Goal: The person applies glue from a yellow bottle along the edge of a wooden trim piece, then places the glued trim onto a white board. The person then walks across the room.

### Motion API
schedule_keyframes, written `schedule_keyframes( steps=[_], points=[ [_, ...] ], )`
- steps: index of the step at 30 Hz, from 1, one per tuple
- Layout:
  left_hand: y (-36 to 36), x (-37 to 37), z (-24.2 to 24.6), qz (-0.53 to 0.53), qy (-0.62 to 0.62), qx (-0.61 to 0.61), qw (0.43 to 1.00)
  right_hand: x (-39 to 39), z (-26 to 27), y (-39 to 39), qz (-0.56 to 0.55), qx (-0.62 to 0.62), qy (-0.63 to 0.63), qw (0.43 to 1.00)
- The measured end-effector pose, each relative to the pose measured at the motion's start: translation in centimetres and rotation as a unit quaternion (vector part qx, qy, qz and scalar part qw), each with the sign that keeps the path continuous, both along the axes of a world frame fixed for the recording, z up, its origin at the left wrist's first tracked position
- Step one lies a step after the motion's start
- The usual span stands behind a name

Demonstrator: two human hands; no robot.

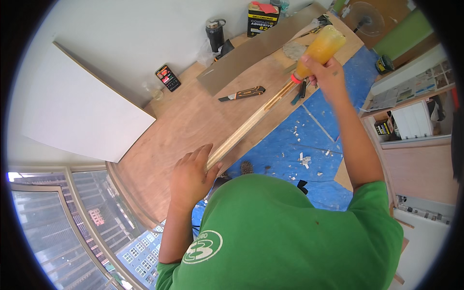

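My right hand [328,74] grips a clear plastic bottle [320,49] of yellow liquid, tilted with its red cap [296,78] down at the far end of a long narrow wooden strip [241,132]. Yellow-brown streaks run along that far part of the strip. My left hand [194,174] holds the strip's near end, thumb on one side and fingers on the other. Beside the strip, on the plywood worktop [174,127], lies a black and orange utility knife [243,93]. Near the cap lies a dark-handled tool [302,88], its kind unclear.
A brown laminate sheet [250,58] lies along the back, near a contact adhesive can [261,20] and a dark flask [215,34]. A phone [168,77] leans at the wall beside a white panel [83,108]. Scraps litter the blue tarp [290,145]. A fan [362,21] stands beyond.
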State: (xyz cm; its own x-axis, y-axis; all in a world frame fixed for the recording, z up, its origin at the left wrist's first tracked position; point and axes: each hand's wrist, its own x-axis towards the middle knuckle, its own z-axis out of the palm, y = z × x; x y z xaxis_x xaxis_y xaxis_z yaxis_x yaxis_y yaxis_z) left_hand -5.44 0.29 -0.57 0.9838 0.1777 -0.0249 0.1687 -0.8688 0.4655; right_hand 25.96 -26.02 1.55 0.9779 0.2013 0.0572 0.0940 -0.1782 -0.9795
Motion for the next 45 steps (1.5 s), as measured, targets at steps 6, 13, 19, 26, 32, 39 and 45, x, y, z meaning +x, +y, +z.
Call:
schedule_keyframes(
  steps=[6, 13, 19, 26, 32, 39, 45],
  points=[
    [0.1, 0.2, 0.1, 0.001, 0.017, 0.018, 1.000, -5.8, -0.1, 3.8, 0.129, 0.045, -0.044, 0.990],
    [0.0, 0.3, 0.2, 0.004, 0.023, 0.024, 0.999, -5.4, -0.6, 3.1, 0.126, -0.066, -0.089, 0.986],
    [-0.1, 0.2, 0.2, 0.005, 0.026, 0.020, 0.999, 2.1, 0.2, -0.9, -0.029, -0.111, -0.147, 0.982],
    [-0.1, 0.3, 0.3, 0.003, 0.045, 0.014, 0.999, 0.2, -1.1, -1.0, 0.029, -0.053, -0.099, 0.993],
    [0.0, 0.5, 0.5, 0.003, 0.049, 0.004, 0.999, 0.4, 0.1, -1.2, 0.001, -0.094, -0.113, 0.989],
    [0.1, 0.2, 0.2, 0.007, 0.040, -0.006, 0.999, -1.3, 0.1, -0.1, 0.005, -0.057, -0.085, 0.995],
    [0.2, 0.3, 0.1, 0.010, 0.046, -0.004, 0.999, -3.4, -0.4, 0.9, 0.061, -0.050, -0.107, 0.991]
  ],
)
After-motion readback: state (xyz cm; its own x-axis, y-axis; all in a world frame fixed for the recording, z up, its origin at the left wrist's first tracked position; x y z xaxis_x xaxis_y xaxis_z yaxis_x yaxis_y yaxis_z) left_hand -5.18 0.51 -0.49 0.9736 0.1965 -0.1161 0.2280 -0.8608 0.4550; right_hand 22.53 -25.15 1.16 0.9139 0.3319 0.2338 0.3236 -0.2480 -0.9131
